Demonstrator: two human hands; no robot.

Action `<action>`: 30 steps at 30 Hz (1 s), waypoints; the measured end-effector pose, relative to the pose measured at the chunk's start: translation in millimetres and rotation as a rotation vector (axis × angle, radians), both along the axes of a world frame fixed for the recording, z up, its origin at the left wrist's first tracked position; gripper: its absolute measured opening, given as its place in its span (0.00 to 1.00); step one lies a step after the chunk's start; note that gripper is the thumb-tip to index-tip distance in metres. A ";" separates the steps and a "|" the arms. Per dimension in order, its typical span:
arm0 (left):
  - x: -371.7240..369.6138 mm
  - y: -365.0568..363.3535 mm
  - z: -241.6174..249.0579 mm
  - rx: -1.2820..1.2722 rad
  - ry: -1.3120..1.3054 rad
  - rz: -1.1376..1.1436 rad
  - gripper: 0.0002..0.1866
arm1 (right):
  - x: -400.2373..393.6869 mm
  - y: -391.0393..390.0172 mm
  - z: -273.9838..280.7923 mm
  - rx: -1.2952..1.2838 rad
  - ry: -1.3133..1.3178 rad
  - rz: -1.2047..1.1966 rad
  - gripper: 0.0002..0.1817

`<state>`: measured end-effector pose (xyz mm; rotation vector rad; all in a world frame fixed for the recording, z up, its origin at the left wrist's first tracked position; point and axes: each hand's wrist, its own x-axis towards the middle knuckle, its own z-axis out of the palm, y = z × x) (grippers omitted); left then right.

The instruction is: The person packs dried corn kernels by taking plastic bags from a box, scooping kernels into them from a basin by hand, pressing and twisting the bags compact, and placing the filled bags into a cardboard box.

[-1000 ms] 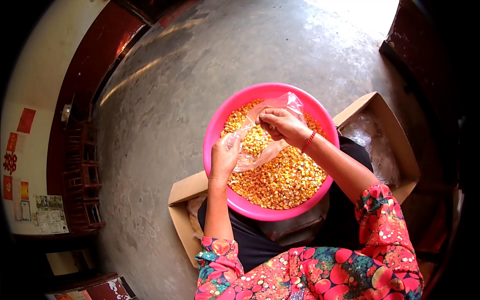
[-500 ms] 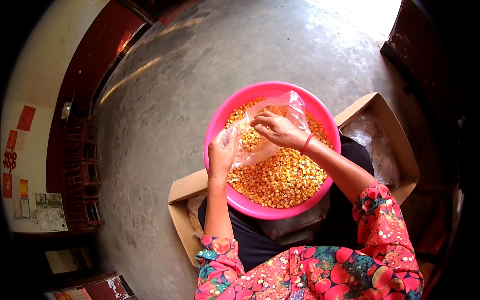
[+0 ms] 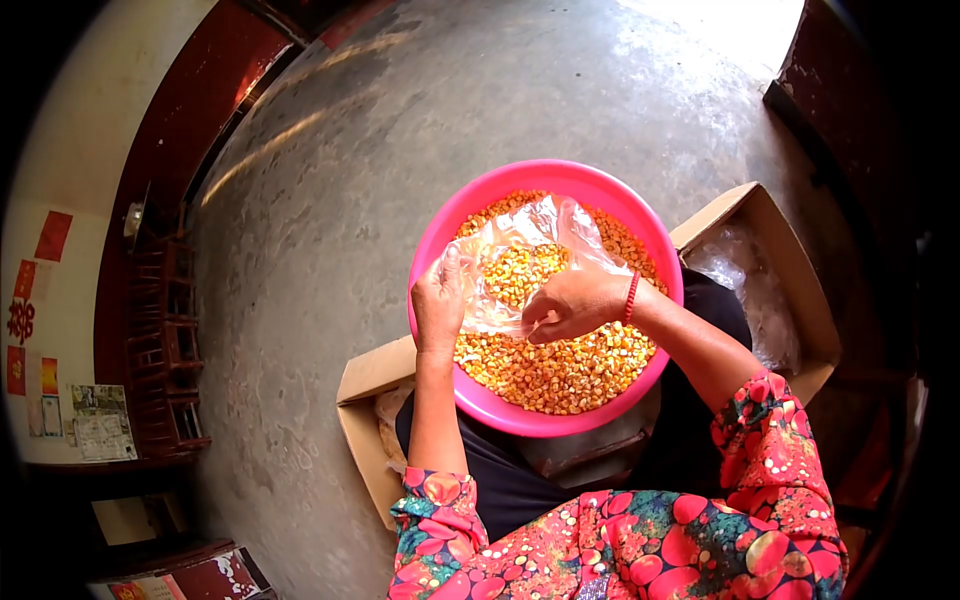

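A pink basin (image 3: pixel 440 245) holds a heap of yellow-orange corn kernels (image 3: pixel 560 375). Over the heap lies a clear plastic bag (image 3: pixel 500 238), with kernels showing in and through it. My left hand (image 3: pixel 438 308) is closed on the bag's left edge near the basin's rim. My right hand (image 3: pixel 580 303), with a red cord on the wrist, is curled at the bag's lower right edge, thumb and fingers drawn together on the plastic. The right fingertips are partly hidden under the hand.
Open cardboard boxes stand on both sides: the right box (image 3: pixel 812 290) holds clear plastic, and the left box (image 3: pixel 362 375) holds something wrapped. Dark wooden stools (image 3: pixel 165 340) are stacked along the left wall. Grey concrete floor (image 3: pixel 290 300) surrounds the basin.
My right hand has moved down toward me from the bag's upper part to its lower right edge. The bag is spread wider over the kernels. My left hand has barely moved.
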<state>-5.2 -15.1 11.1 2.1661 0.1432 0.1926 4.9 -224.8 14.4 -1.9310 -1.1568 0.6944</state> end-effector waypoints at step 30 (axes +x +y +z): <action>1.3 -3.0 4.2 0.053 -0.211 -0.034 0.21 | -75.2 48.7 -55.9 0.236 -0.493 0.090 0.06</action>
